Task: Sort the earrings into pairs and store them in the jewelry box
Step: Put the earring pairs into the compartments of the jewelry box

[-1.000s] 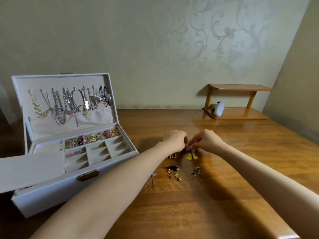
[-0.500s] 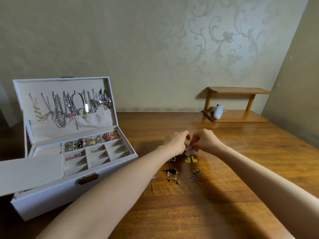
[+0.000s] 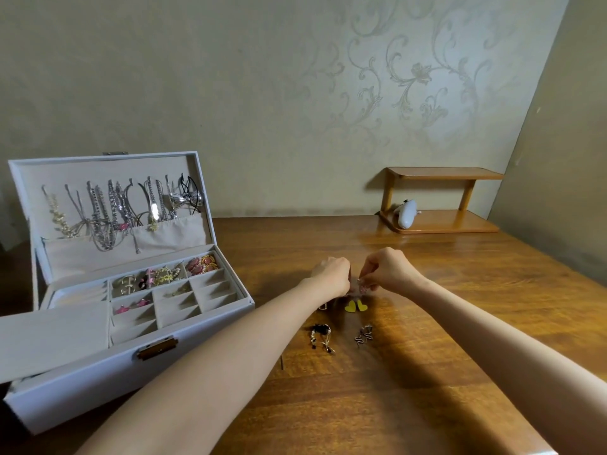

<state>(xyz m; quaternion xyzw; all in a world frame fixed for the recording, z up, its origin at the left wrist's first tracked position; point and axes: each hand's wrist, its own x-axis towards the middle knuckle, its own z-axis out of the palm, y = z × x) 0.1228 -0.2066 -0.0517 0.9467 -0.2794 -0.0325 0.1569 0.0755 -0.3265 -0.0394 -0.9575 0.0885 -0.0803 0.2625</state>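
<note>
An open white jewelry box point(image 3: 82, 385) stands at the left of the wooden table, with several compartments holding earrings and necklaces hanging in its lid. My left hand point(image 3: 331, 277) and my right hand point(image 3: 389, 270) meet over the middle of the table, both pinching a small pink earring point(image 3: 361, 288) between them. Just below lie two yellow heart earrings point(image 3: 356, 306), a black and gold pair point(image 3: 321, 338) and a dark squiggly pair point(image 3: 364, 335). A gold earring point(image 3: 323, 306) peeks out by my left wrist.
A small wooden shelf point(image 3: 440, 221) stands at the back right against the wall, with a white object point(image 3: 406, 214) on its lower board. A thin dark item point(image 3: 281, 362) lies partly hidden under my left forearm. The table's near edge runs at the lower right.
Both hands stay together over the earrings and have lifted slightly, working the pink earring between the fingertips. The camera has tilted a little, shifting the scene downward.
</note>
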